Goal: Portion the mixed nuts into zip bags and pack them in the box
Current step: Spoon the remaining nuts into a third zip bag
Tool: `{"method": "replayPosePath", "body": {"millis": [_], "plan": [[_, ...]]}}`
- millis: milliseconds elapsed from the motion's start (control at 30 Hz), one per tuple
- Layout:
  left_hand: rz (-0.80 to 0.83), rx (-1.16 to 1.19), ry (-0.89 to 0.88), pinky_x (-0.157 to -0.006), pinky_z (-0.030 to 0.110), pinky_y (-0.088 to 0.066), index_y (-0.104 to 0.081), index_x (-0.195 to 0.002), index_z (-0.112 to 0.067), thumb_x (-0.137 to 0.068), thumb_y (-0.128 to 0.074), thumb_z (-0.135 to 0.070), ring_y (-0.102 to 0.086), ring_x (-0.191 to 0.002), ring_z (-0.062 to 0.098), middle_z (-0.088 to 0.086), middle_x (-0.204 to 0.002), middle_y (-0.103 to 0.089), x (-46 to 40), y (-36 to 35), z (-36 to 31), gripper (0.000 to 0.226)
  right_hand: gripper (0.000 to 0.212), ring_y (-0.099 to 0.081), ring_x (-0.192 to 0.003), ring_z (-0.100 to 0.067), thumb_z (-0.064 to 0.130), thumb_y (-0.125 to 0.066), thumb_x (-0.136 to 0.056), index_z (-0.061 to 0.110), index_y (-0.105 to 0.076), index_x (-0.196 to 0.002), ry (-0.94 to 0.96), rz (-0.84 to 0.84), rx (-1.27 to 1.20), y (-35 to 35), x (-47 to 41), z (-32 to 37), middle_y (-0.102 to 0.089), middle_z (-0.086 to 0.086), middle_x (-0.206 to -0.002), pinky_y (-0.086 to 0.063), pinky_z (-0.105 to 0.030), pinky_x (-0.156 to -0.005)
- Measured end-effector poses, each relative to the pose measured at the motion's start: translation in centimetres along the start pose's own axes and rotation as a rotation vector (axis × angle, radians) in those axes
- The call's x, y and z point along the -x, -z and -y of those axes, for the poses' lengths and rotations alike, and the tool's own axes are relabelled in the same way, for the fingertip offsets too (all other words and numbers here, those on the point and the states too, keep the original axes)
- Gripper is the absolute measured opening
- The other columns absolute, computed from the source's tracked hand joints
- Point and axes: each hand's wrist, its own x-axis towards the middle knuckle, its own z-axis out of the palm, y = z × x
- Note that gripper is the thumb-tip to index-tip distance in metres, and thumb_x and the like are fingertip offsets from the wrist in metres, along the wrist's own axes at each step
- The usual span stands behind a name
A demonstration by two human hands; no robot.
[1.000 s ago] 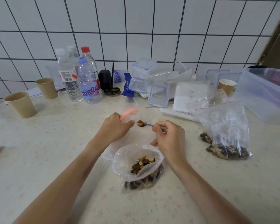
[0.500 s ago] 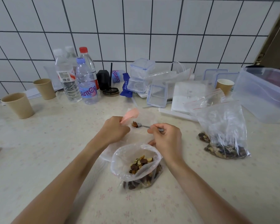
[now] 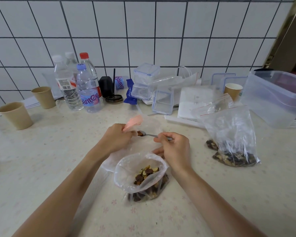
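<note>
The right hand pinched the handle of a metal spoon, whose bowl, loaded with a few nuts, sat right at the left fingertips. The left hand gripped the pink-striped mouth of a clear zip bag. Just below both hands, an open bag of mixed nuts stood on the table. Two filled bags lay well to the right.

A pale, speckled table carries an open nut bag near the front, two filled bags at right, paper cups at left — and bottles, clear containers and a large tub along the wall.
</note>
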Motion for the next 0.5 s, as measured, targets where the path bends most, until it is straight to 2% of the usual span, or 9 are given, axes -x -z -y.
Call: {"method": "replayPosePath", "body": {"millis": [100,233,300,367,500], "plan": [[-0.022,0.085,0.009,-0.045,0.013,-0.047,-0.075,-0.088,-0.03,-0.093,-0.057,-0.016,-0.069,-0.072,0.013,-0.004,-0.085,-0.074,-0.01,0.22,0.34,0.023,0.017,-0.073,-0.056,-0.035,0.018,-0.063,-0.1,0.018,-0.072,-0.086,-0.048,0.021,-0.047,0.16,-0.43,-0.09,-0.077,-0.005,-0.067,-0.061,-0.036,-0.051],[-0.044,0.182,0.049,-0.038,0.007,-0.042,-0.07,-0.089,-0.031,-0.095,-0.058,-0.011,-0.069,-0.063,0.007,-0.008,-0.082,-0.071,-0.11,0.33,0.41,0.024,0.014,-0.074,-0.061,-0.037,0.018,-0.063,-0.101,0.016,-0.072,-0.09,-0.07,0.042,-0.075,0.18,-0.62,-0.17,-0.078,-0.004,-0.072,-0.061,-0.04,-0.055],[-0.048,0.228,0.058,-0.039,0.009,-0.043,-0.068,-0.088,-0.033,-0.096,-0.059,-0.014,-0.068,-0.056,-0.001,-0.012,-0.072,-0.072,-0.19,0.41,0.65,0.022,0.011,-0.075,-0.061,-0.034,0.016,-0.063,-0.101,0.014,-0.071,-0.094,-0.077,0.049,-0.091,0.25,-0.6,-0.12,-0.079,-0.002,-0.076,-0.061,-0.044,-0.058],[-0.061,0.267,0.065,-0.042,0.012,-0.044,-0.066,-0.085,-0.035,-0.097,-0.06,-0.018,-0.067,-0.057,0.002,-0.02,-0.062,-0.07,-0.16,0.57,0.86,0.022,0.009,-0.076,-0.062,-0.032,0.016,-0.064,-0.101,0.012,-0.07,-0.096,-0.086,0.064,-0.101,0.41,-0.58,-0.03,-0.079,-0.001,-0.079,-0.061,-0.045,-0.06],[-0.058,0.324,0.071,-0.05,0.016,-0.048,-0.067,-0.087,-0.035,-0.096,-0.064,-0.021,-0.07,-0.069,0.007,-0.013,-0.071,-0.073,-0.43,0.71,1.08,0.017,0.008,-0.077,-0.065,-0.031,0.015,-0.065,-0.101,0.01,-0.07,-0.099,-0.111,0.099,-0.131,0.8,-0.57,0.13,-0.08,-0.002,-0.084,-0.057,-0.033,-0.05]]}}
